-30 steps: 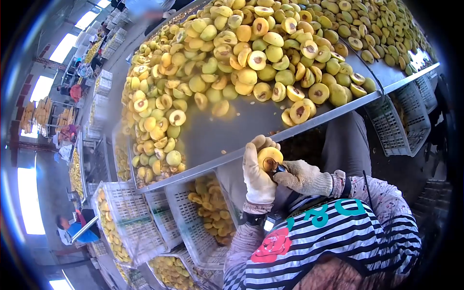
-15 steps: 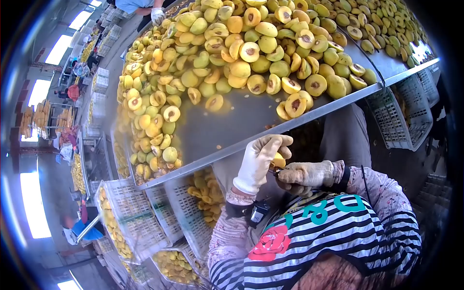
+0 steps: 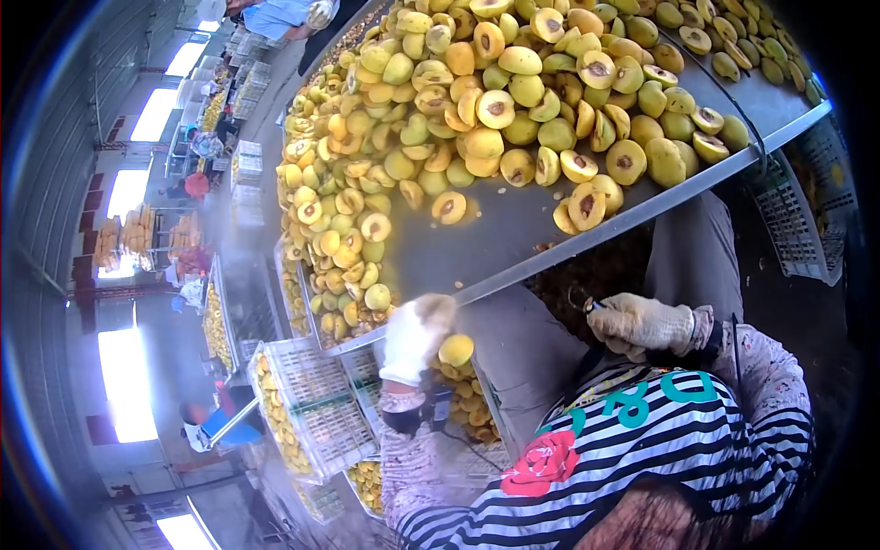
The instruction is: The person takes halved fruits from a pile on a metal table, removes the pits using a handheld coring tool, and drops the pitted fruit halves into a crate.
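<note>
My left hand (image 3: 415, 341), in a white glove, is over the table's front edge and smeared by motion, so its fingers cannot be made out. A yellow fruit half (image 3: 456, 349) shows right beside it, above a crate of fruit pieces (image 3: 472, 408); whether the hand touches it is unclear. Farther right, in front of my body, my gloved right hand (image 3: 642, 323) is closed round a small pitting tool (image 3: 591, 304) with a looped metal tip. Halved fruit (image 3: 495, 108) with brown centres lies heaped on the metal table (image 3: 449, 243).
More plastic crates stand below the table at the left (image 3: 316, 403) and the right (image 3: 788, 220). Across the table at the top left is another person's gloved hand (image 3: 321, 13). Other people and fruit tables are in the left background.
My left hand has moved left and down, away from my right hand, with the fruit half now over the crate. My right hand has shifted right, still holding the tool. The view has turned slightly.
</note>
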`<state>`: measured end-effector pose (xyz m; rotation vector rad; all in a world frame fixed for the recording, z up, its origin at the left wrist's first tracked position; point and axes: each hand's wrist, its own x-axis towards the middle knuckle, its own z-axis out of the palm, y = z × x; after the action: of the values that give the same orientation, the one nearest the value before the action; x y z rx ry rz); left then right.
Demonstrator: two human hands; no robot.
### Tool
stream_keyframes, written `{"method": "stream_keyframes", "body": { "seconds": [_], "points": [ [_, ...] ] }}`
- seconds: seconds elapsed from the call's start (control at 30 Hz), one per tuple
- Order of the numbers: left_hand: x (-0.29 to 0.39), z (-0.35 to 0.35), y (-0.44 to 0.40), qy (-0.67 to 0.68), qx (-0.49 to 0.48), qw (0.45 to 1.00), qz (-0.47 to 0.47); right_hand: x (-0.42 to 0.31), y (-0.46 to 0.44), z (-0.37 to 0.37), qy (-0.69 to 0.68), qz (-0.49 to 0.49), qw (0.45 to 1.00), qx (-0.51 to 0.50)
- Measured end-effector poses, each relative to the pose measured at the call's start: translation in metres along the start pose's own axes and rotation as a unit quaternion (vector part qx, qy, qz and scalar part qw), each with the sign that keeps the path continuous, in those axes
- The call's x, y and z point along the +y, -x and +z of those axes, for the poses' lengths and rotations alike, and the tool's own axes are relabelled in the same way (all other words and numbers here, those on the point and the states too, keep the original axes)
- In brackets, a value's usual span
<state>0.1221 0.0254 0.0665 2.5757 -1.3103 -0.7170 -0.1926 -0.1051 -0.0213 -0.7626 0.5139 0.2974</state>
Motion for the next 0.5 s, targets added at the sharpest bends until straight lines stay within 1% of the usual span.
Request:
{"method": "stream_keyframes", "body": {
  "seconds": [0.03, 0.07, 0.13, 0.17, 0.2, 0.23, 0.27, 0.33, 0.37, 0.4, 0.43, 0.47, 0.5],
  "points": [
    [-0.010, -0.008, -0.013, 0.103, 0.049, 0.993, 0.008, 0.004, -0.002, 0.004, 0.022, -0.028, 0.999, -0.002],
    [-0.016, -0.013, -0.028, 0.206, 0.098, 0.973, 0.019, 0.007, -0.005, 0.007, 0.046, -0.058, 0.997, -0.002],
    [-0.008, -0.012, -0.066, 0.100, 0.176, 0.978, 0.052, 0.000, 0.002, 0.018, 0.133, -0.138, 0.981, 0.017],
    [-0.014, 0.000, -0.095, 0.068, 0.184, 0.977, 0.085, -0.004, 0.007, 0.025, 0.168, -0.186, 0.967, 0.049],
    [-0.001, 0.007, -0.111, 0.097, 0.164, 0.980, 0.054, -0.004, 0.011, 0.029, 0.201, -0.233, 0.948, 0.082],
    [-0.021, 0.030, -0.145, 0.054, 0.199, 0.974, 0.096, -0.002, 0.012, 0.029, 0.179, -0.256, 0.945, 0.092],
    [-0.018, 0.046, -0.165, -0.019, 0.214, 0.972, 0.094, -0.003, 0.015, 0.028, 0.161, -0.237, 0.953, 0.098],
    [-0.012, 0.069, -0.187, -0.008, 0.155, 0.983, 0.095, -0.005, 0.025, 0.025, 0.124, -0.197, 0.966, 0.115],
    [0.001, 0.075, -0.186, 0.097, 0.141, 0.979, 0.113, -0.006, 0.028, 0.027, 0.132, -0.165, 0.966, 0.148],
    [0.016, 0.078, -0.173, 0.201, 0.121, 0.964, 0.125, -0.006, 0.028, 0.028, 0.129, -0.169, 0.966, 0.147],
    [0.027, 0.080, -0.155, 0.303, 0.098, 0.939, 0.130, -0.005, 0.026, 0.028, 0.125, -0.169, 0.967, 0.143],
    [0.037, 0.079, -0.135, 0.369, 0.067, 0.916, 0.139, -0.004, 0.023, 0.028, 0.120, -0.168, 0.969, 0.138],
    [0.048, 0.077, -0.114, 0.433, 0.036, 0.888, 0.147, -0.005, 0.018, 0.028, 0.117, -0.194, 0.966, 0.125]
  ]
}}
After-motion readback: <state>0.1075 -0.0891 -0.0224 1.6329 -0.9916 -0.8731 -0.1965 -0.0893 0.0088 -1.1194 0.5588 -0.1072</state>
